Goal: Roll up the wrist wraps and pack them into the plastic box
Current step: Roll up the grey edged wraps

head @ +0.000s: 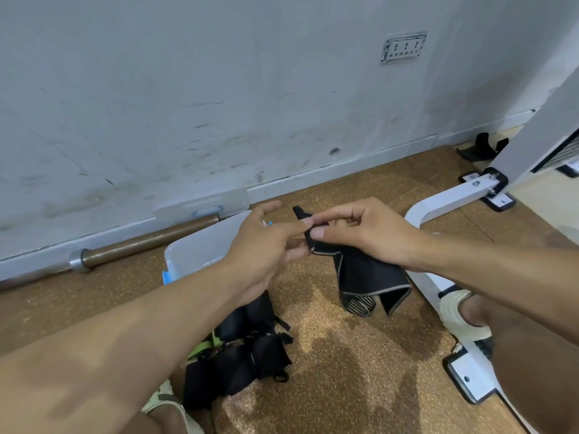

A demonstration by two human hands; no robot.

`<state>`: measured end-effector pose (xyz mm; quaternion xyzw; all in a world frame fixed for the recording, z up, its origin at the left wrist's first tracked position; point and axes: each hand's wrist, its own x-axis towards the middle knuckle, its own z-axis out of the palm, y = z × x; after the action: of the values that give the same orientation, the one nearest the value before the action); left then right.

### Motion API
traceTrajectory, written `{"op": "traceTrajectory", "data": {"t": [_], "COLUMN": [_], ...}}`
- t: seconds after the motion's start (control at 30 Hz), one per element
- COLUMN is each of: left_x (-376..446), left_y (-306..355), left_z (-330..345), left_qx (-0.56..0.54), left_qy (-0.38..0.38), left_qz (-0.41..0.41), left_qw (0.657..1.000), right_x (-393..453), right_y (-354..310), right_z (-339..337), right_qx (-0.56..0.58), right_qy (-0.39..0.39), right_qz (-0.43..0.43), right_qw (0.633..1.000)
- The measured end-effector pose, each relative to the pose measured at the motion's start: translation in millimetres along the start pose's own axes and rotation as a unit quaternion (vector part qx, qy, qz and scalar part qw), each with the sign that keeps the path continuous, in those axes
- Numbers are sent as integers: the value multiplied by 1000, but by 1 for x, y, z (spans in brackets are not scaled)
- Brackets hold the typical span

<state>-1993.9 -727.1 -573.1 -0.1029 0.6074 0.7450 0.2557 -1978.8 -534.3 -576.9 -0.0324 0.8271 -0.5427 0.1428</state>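
A black wrist wrap (pixel 365 272) with grey-edged stitching hangs in the air over the floor. My right hand (pixel 360 233) pinches its top end between thumb and forefinger. My left hand (pixel 266 245) meets the same end from the left, fingers pinching the fabric, its thumb raised. The wrap's lower part droops folded, showing a striped end. Behind my left hand stands the clear plastic box (pixel 200 245) with a blue latch, its inside partly hidden. A pile of several more black wraps (pixel 241 352) lies on the floor under my left forearm.
The box lid (pixel 203 206) leans at the wall beside a barbell (pixel 131 245) lying along the baseboard. A white metal frame (pixel 438 208) with black-edged feet runs along the right. My feet in light shoes (pixel 463 311) rest on the brown speckled floor (pixel 344 371).
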Motion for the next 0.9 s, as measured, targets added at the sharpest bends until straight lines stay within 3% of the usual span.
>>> {"op": "traceTrajectory", "data": {"t": [0.1, 0.17, 0.33, 0.47, 0.73, 0.9], "left_x": [0, 2, 10, 10, 10, 14], "left_y": [2, 1, 1, 4, 6, 2], "left_z": [-1, -2, -9, -12, -12, -13], "left_qx": [-17, -4, 136, 150, 162, 145], "left_qy": [-1, 12, 93, 41, 19, 82], "left_qz": [-11, -2, 54, 76, 108, 109], "left_qw": [1000, 1000, 985, 985, 981, 980], "right_x": [-2, -4, -3, -3, -5, -3], "right_y": [2, 5, 3, -1, -6, -7], "right_z": [3, 8, 5, 2, 0, -1], "right_qx": [-56, -66, 61, 141, 202, 173], "right_qy": [-25, 7, 82, 56, 6, 33], "right_qz": [-22, -39, 11, 49, 74, 110], "right_qw": [998, 997, 995, 987, 977, 978]}}
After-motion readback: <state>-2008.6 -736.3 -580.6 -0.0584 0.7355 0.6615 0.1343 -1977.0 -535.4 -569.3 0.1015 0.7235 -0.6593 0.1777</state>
